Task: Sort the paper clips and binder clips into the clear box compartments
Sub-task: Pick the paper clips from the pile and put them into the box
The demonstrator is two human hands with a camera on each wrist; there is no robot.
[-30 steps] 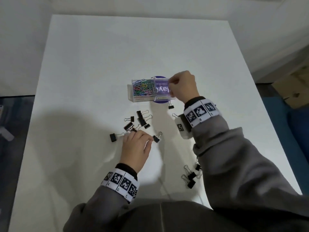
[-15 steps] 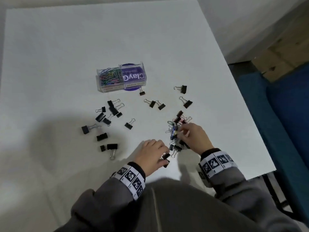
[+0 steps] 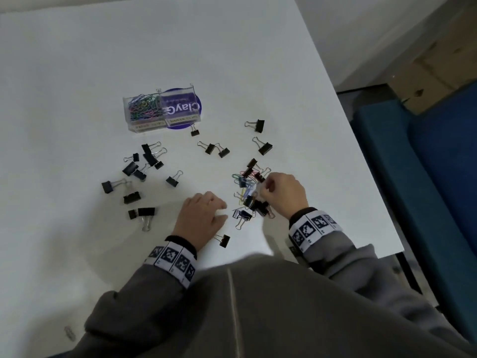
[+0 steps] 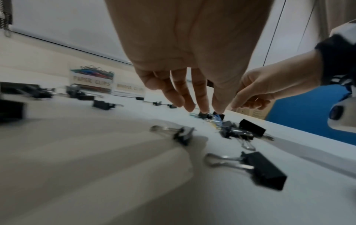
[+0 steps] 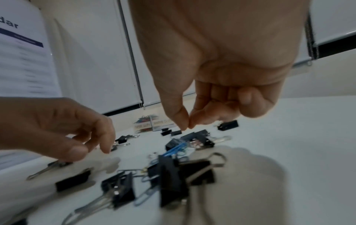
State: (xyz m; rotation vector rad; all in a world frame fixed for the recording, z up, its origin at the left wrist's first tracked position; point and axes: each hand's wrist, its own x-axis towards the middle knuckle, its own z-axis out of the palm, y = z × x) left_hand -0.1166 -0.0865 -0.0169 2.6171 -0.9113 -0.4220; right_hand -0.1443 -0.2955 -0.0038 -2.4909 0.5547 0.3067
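The clear box (image 3: 144, 125) stands mid-table; its left compartment holds coloured paper clips (image 3: 144, 108), and its right one shows only a purple label beneath. A mixed pile (image 3: 247, 195) of black binder clips and coloured paper clips lies near the right front. My right hand (image 3: 264, 186) hovers over that pile with its fingers curled. In the right wrist view its thumb and forefinger tips (image 5: 187, 126) touch, with nothing showing between them. My left hand (image 3: 222, 210) rests just left of the pile, fingers (image 4: 200, 105) loosely straight and holding nothing.
Black binder clips (image 3: 144, 164) lie scattered left of centre, with more (image 3: 265, 148) to the right of the box. One binder clip (image 3: 223, 240) lies by my left wrist. The table's right edge (image 3: 361, 164) is near, with blue upholstery (image 3: 426, 177) beyond it.
A second ago my right hand was at the box and my left at the left-hand clips. Both have since come to the mixed pile, and they have barely shifted in the last half second.
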